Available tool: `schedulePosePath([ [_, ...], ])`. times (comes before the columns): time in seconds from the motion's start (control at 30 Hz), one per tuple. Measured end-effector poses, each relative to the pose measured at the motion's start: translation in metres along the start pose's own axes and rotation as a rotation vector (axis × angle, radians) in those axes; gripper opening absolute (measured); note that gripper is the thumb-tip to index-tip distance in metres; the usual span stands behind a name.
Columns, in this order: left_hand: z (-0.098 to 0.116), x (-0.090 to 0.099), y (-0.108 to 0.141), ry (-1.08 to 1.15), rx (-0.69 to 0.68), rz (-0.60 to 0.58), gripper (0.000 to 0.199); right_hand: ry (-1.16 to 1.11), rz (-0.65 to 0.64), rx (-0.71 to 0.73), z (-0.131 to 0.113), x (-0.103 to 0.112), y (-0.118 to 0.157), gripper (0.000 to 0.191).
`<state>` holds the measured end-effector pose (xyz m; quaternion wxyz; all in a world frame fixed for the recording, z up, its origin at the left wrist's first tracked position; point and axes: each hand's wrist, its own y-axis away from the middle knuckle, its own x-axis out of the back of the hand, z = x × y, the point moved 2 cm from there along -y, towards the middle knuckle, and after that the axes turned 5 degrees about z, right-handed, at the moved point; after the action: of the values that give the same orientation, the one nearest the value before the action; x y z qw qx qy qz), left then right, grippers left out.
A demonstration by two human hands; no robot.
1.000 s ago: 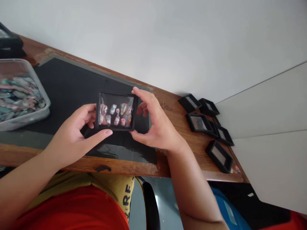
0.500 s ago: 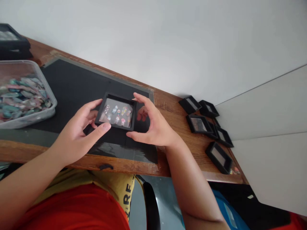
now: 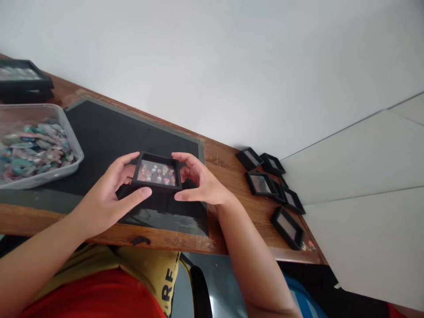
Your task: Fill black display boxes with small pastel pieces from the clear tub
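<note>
A small black-framed display box (image 3: 157, 171) with a clear top is between my hands, over a black mat (image 3: 99, 128). Inside it are several tiny colourful charms (image 3: 159, 177), too small to tell apart. My left hand (image 3: 111, 192) grips the left side, thumb along the front edge and index finger at the back corner. On the right side my right hand (image 3: 200, 181) closes around the frame, with thumb at the front corner and index finger at the back one. The box's underside is hidden.
A clear plastic tub (image 3: 77, 154) full of pink and green glossy pieces stands at the left. Stacked black display boxes (image 3: 43, 81) are behind it. Several more black display boxes (image 3: 261, 183) lie on the right of the wooden table (image 3: 225, 165), near a white wall (image 3: 215, 66).
My right hand has moved in from being spread around the box's right end to touching its corners. The whole view has shifted, tilting up and turning slightly right.
</note>
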<state>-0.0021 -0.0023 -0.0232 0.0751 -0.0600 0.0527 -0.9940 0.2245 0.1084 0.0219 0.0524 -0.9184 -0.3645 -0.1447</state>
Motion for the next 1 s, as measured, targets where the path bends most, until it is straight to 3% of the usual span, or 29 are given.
schedulePosePath([
  [0.23, 0.001, -0.001, 0.003, 0.051, 0.002, -0.057, 0.102, 0.087, -0.122, 0.184, 0.004, -0.003, 0.004, 0.11],
  [0.43, 0.002, 0.003, 0.006, 0.054, -0.025, -0.082, 0.095, 0.093, -0.18, 0.227, -0.003, -0.005, 0.007, 0.111],
  [0.53, 0.005, 0.004, 0.006, 0.07, -0.028, -0.054, 0.09, 0.183, -0.167, 0.287, -0.013, -0.009, 0.009, 0.099],
  [0.7, 0.005, 0.006, 0.004, 0.087, -0.052, -0.003, 0.083, 0.354, -0.073, 0.516, -0.027, -0.019, 0.011, 0.069],
  [1.0, 0.006, 0.005, 0.002, 0.061, -0.045, -0.012, 0.082, 0.585, 0.045, 0.593, -0.037, -0.028, 0.016, 0.035],
])
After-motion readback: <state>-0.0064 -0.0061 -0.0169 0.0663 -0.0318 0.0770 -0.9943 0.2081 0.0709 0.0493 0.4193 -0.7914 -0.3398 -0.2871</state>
